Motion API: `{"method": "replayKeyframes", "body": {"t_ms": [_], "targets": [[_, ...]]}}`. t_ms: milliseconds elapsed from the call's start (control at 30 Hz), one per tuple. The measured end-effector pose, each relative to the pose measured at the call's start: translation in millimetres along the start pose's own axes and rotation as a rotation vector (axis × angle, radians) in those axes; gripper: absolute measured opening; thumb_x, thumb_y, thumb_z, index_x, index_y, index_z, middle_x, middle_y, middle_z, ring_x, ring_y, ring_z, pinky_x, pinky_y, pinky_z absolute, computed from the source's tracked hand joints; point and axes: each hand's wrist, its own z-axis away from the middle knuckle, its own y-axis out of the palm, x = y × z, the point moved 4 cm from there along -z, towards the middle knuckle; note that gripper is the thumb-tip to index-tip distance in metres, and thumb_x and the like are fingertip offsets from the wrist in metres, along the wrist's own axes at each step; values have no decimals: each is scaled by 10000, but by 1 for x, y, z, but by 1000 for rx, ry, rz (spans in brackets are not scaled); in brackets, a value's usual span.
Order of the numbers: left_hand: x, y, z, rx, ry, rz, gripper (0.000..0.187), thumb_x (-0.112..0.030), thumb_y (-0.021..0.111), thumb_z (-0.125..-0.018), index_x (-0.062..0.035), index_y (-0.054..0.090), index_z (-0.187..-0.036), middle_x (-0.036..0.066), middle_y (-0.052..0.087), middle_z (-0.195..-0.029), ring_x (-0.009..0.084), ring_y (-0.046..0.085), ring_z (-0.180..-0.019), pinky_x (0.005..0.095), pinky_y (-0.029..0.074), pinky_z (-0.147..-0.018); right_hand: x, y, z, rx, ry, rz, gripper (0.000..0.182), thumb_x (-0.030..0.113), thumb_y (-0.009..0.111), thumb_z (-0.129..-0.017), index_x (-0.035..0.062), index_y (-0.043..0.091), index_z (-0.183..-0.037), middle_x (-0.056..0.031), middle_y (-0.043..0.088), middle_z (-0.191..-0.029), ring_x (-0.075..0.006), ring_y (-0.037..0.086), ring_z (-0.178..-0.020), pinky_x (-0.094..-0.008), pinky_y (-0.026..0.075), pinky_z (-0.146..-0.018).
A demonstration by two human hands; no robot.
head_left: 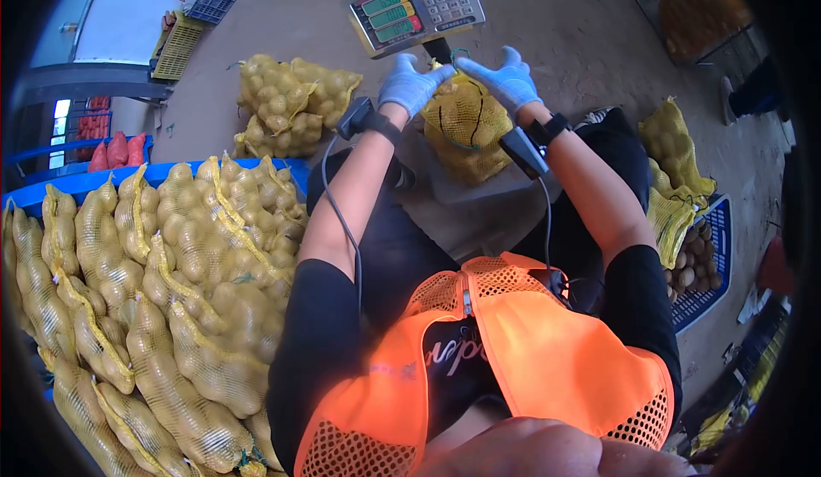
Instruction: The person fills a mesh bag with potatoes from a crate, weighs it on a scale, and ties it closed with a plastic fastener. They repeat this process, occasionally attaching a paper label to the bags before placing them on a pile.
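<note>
1. Closest to me is my orange mesh vest [547,349], with black sleeves running out along both arms.
2. Just to my left lies a big heap of filled yellow net bags [171,289] of potatoes, stacked against a blue crate [85,182].
3. On my right sits a blue basket [714,263] with loose brown tubers in it, and empty yellow nets [676,178] lie draped beside it.
4. Each wrist carries a small black device strapped on, with a cable trailing back toward my chest.
5. Ahead, my left hand [410,84] and my right hand [506,79], both in pale blue gloves, meet at the top of a yellow net bag of potatoes [466,131]. The fingers of both hands are pinched narrow on the gathered neck of the net.
6. That bag stands upright on the grey scale platform [479,199], between my forearms.
7. Just beyond my hands is the scale's display head [415,2], with green number readouts and a keypad; the figures are too small to read.
8. Farther left on the floor lies another small pile of filled net bags [291,101].
</note>
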Motion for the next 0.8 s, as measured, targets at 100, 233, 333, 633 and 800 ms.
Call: {"method": "replayKeyframes", "body": {"t_ms": [100, 233, 333, 633, 800], "targets": [[11, 20, -3, 310, 5, -36, 353, -282, 697, -741, 17, 593, -898, 83, 617, -753, 190, 584, -689, 328, 473, -666, -32, 52, -23, 570, -13, -126, 649, 491, 686, -698, -22, 582, -1081, -192, 624, -960, -272, 610, -871, -352, 467, -773], [22, 8, -1, 105, 18, 309, 184, -137, 652, -779, -6, 584, -890, 57, 592, -726, 116, 532, -648, 286, 450, -608, -47, 48, -26, 373, 94, -273, 425, 377, 647, -781, -14, 638, -950, -102, 644, -786, -191, 607, -732, -313, 470, -682], [7, -14, 3, -48, 10, 518, 118, -97, 635, -791, -22, 570, -852, 20, 557, -693, 82, 487, -612, 263, 427, -571, -36, 24, -24, 270, 172, -611, 290, 269, 606, -836, -7, 627, -926, -56, 618, -777, -128, 556, -687, -276, 452, -633], [8, -10, 6, 6, -31, 573, 205, -134, 666, -792, -9, 566, -921, 29, 587, -751, 67, 518, -645, 231, 448, -582, -38, 16, -2, 203, 212, -777, 282, 281, 566, -873, 2, 605, -881, -16, 559, -733, -97, 474, -648, -250, 410, -599], [18, -7, 13, 72, -19, 456, 325, -163, 698, -761, -17, 543, -1007, 75, 598, -813, 115, 554, -702, 259, 468, -632, -40, 14, -1, 200, 199, -750, 310, 306, 554, -876, -1, 600, -888, -22, 560, -743, -104, 477, -672, -257, 416, -627]]}}
